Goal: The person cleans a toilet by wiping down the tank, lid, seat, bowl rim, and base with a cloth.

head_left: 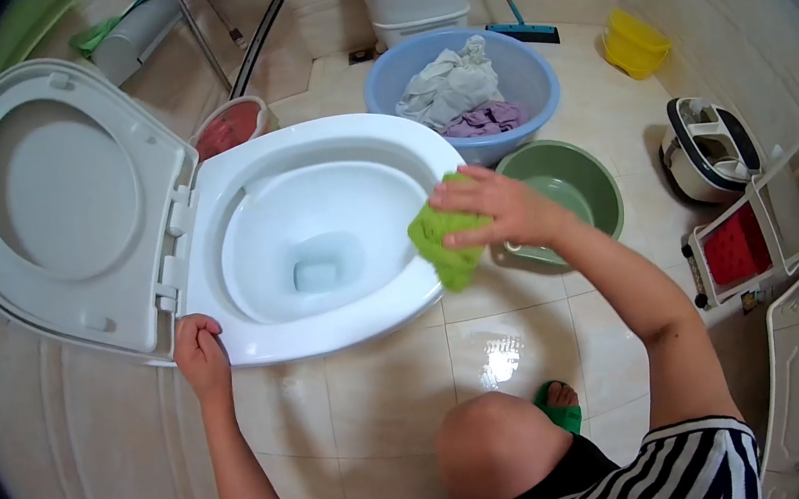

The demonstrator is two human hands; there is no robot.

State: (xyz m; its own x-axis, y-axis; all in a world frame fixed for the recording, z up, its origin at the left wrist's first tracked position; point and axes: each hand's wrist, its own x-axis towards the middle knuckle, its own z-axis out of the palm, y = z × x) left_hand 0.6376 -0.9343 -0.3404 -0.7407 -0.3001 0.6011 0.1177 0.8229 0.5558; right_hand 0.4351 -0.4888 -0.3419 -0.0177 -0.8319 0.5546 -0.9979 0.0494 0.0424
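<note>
A bright green cleaning cloth point(446, 241) lies against the front rim of the white toilet bowl point(330, 331). My right hand point(495, 209) presses on the cloth with its fingers over it. The toilet seat and lid point(159, 145) are raised and lean to the left. At the near back corner of the bowl, close to the seat hinge, my left hand point(200, 351) rests with its fingers curled against the edge. Water stands in the bottom of the bowl.
A green basin point(605, 202) stands just right of the bowl's front. Behind it sits a blue tub point(536, 95) with white and purple laundry. A yellow bucket point(635, 42), a mop bucket point(710, 153) and a wheeled rack point(737, 245) line the right side.
</note>
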